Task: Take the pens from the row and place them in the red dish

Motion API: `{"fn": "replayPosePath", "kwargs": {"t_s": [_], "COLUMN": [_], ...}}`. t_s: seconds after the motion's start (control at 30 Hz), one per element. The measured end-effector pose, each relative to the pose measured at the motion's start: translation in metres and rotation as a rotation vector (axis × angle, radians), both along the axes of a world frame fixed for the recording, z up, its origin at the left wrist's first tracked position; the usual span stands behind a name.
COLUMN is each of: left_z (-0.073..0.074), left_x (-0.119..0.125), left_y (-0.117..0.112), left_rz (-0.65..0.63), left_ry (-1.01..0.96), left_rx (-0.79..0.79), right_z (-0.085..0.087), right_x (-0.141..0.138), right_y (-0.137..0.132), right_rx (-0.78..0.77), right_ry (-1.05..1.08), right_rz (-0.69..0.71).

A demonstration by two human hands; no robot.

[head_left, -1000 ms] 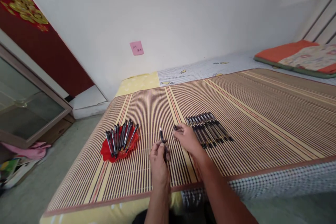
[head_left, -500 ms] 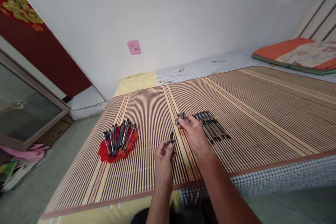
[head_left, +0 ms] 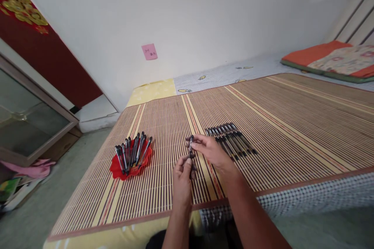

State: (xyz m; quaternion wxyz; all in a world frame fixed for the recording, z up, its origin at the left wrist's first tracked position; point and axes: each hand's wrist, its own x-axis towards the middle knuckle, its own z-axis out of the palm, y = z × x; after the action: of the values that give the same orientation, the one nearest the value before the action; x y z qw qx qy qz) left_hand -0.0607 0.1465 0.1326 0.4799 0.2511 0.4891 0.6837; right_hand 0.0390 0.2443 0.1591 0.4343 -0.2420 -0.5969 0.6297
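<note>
My left hand (head_left: 181,179) grips the lower barrel of a black pen (head_left: 191,155) that stands nearly upright over the striped bamboo mat (head_left: 277,124). My right hand (head_left: 209,149) pinches a dark cap (head_left: 191,141) at the pen's upper end, touching it. Just right of my right hand lies a tidy row of several black pens (head_left: 232,140) side by side on the mat. To the left, a red dish (head_left: 128,165) holds several more pens fanned out.
The mat covers a bed with yellow and checked sheets. An orange and patterned cushion (head_left: 333,60) lies at the far right. A white wall with a pink note (head_left: 149,51) stands behind. Left of the bed is bare floor, a glass cabinet and some clutter.
My right hand picked the cap up from the mat near the pen row and brought it left onto the tip of the pen. My left hand raised the pen slightly.
</note>
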Motion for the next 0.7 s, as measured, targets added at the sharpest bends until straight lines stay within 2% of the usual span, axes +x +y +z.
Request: {"fn": "replayPosePath", "kwargs": {"t_s": [0.23,0.43,0.57,0.7], "left_z": [-0.001,-0.009,-0.009,-0.003], "left_x": [0.000,0.000,0.000,-0.001], "left_y": [-0.002,-0.002,-0.002,-0.003], "left_rz": [0.017,-0.002,-0.029,-0.017], "left_ry": [0.050,0.100,0.131,0.146], "left_rx": [0.026,0.035,0.037,0.030], "right_z": [-0.003,-0.006,-0.011,-0.026], "right_x": [-0.001,0.001,0.000,-0.005], "right_y": [0.000,0.001,0.003,0.010], "right_rx": [0.007,0.006,0.018,-0.116], "right_ry": [-0.061,-0.089,-0.105,-0.057], "right_rz": [0.031,0.022,0.028,-0.016]}}
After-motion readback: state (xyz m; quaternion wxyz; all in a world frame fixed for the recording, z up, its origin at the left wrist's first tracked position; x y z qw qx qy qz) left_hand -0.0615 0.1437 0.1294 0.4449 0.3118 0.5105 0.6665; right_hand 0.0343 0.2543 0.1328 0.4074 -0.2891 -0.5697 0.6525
